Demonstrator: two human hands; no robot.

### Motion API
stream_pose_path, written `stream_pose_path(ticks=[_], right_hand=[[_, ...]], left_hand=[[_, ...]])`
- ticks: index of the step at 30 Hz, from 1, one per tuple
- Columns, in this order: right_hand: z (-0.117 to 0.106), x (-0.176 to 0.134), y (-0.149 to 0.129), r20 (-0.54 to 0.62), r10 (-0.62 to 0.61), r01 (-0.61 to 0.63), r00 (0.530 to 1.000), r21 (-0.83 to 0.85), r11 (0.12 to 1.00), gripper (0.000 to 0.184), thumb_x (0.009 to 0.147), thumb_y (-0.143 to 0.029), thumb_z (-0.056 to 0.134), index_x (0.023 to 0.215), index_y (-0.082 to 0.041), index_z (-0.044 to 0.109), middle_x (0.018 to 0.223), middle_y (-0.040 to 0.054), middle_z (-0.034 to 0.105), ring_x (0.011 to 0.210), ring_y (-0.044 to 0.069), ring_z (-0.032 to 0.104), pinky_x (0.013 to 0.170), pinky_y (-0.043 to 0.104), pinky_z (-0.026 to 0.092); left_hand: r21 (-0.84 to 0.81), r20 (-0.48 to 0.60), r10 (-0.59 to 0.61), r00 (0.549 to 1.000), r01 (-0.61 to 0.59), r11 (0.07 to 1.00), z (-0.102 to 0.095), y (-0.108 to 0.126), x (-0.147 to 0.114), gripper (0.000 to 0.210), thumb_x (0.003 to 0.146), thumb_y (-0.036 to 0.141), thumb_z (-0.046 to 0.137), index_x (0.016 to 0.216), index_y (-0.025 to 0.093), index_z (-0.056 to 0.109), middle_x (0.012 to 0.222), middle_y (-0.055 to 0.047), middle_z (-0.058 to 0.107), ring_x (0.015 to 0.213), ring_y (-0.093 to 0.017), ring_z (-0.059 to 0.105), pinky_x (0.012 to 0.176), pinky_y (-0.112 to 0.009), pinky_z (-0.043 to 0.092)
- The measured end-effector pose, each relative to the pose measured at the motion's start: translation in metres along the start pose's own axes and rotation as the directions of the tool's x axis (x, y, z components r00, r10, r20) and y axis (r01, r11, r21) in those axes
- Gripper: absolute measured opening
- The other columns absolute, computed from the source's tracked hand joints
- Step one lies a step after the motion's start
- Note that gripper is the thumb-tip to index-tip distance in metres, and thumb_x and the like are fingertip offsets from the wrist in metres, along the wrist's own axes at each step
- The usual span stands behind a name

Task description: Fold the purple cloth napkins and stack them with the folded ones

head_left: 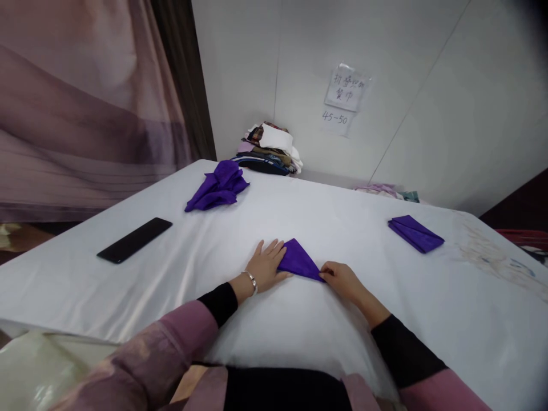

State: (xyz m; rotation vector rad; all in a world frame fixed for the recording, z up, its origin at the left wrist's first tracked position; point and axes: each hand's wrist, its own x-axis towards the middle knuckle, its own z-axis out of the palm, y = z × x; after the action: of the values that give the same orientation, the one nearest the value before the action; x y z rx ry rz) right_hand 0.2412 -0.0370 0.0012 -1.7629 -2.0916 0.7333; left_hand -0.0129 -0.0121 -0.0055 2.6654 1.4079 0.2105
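A purple cloth point(297, 260) lies folded into a narrow pointed shape on the white-covered table, between my two hands. My left hand point(265, 267) rests flat over its left end, fingers spread, with a silver bracelet at the wrist. At the right tip of the cloth, my right hand point(340, 278) pinches the point between thumb and fingers. Part of the cloth's left end is hidden beneath my left hand.
A crumpled purple cloth point(220, 185) sits at the back left, near a black flat slab point(136, 240). To the right lies a folded purple cloth point(415, 233). Stacked fabrics point(272, 148) stand against the wall, where a handwritten sign point(346, 91) hangs.
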Motion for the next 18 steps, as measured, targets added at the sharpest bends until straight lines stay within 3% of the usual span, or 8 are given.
stream_pose_path(ticks=[4,7,11,13,16,18], right_hand=[[0.001,0.002,0.001,0.011,-0.007,0.007,1.0,0.017,1.0,0.013,0.076,-0.03,0.052,0.073,-0.021,0.062,0.072,-0.0006,0.067,0.067,0.015,0.058,0.061,0.026,0.039],[0.0,0.001,0.004,0.018,-0.016,0.016,1.0,0.025,1.0,0.014,0.076,-0.031,0.052,0.073,-0.021,0.062,0.071,-0.0011,0.066,0.065,0.015,0.058,0.061,0.026,0.04],[-0.002,0.001,0.004,0.022,-0.027,0.026,0.999,0.02,0.999,0.017,0.077,-0.03,0.05,0.078,-0.021,0.064,0.074,0.0007,0.067,0.069,0.017,0.06,0.065,0.029,0.044],[-0.002,0.003,-0.002,-0.082,-0.101,0.101,0.992,0.006,0.995,0.022,0.08,-0.032,0.048,0.089,-0.021,0.064,0.086,0.0038,0.068,0.08,0.02,0.062,0.073,0.034,0.047],[0.007,0.01,-0.024,-0.27,-0.275,0.286,0.923,0.003,0.958,0.033,0.086,-0.036,0.044,0.111,-0.02,0.059,0.112,0.0087,0.062,0.105,0.022,0.056,0.09,0.039,0.044],[0.017,0.016,-0.043,-0.282,-0.395,0.413,0.874,0.007,0.911,0.04,0.089,-0.038,0.042,0.124,-0.02,0.051,0.127,0.01,0.053,0.119,0.022,0.046,0.099,0.041,0.038]], left_hand=[[0.012,-0.089,0.131,0.987,-0.13,0.991,0.002,0.026,0.006,0.076,0.083,0.068,0.03,0.139,0.016,0.032,0.147,-0.011,0.029,0.138,-0.027,0.016,0.111,-0.053,0.002],[-0.038,-0.046,0.202,0.978,-0.204,0.978,0.011,0.042,0.01,0.078,0.083,0.069,0.026,0.14,0.016,0.03,0.147,-0.011,0.029,0.138,-0.026,0.017,0.111,-0.052,0.004],[-0.116,0.007,0.228,0.974,-0.225,0.967,0.024,0.045,0.011,0.081,0.082,0.071,0.024,0.141,0.015,0.027,0.148,-0.011,0.026,0.138,-0.027,0.016,0.11,-0.053,0.007],[-0.143,0.008,0.232,0.973,-0.228,0.963,0.026,0.043,0.011,0.082,0.082,0.071,0.024,0.141,0.015,0.026,0.149,-0.012,0.025,0.138,-0.027,0.015,0.109,-0.053,0.006],[-0.16,0.004,0.23,0.973,-0.226,0.961,0.023,0.042,0.01,0.081,0.082,0.07,0.028,0.142,0.015,0.024,0.148,-0.013,0.027,0.138,-0.028,0.016,0.109,-0.055,0.005],[-0.147,-0.009,0.227,0.974,-0.226,0.963,0.02,0.044,0.008,0.078,0.082,0.067,0.032,0.142,0.018,0.025,0.148,-0.011,0.029,0.137,-0.03,0.017,0.109,-0.055,0.006]])
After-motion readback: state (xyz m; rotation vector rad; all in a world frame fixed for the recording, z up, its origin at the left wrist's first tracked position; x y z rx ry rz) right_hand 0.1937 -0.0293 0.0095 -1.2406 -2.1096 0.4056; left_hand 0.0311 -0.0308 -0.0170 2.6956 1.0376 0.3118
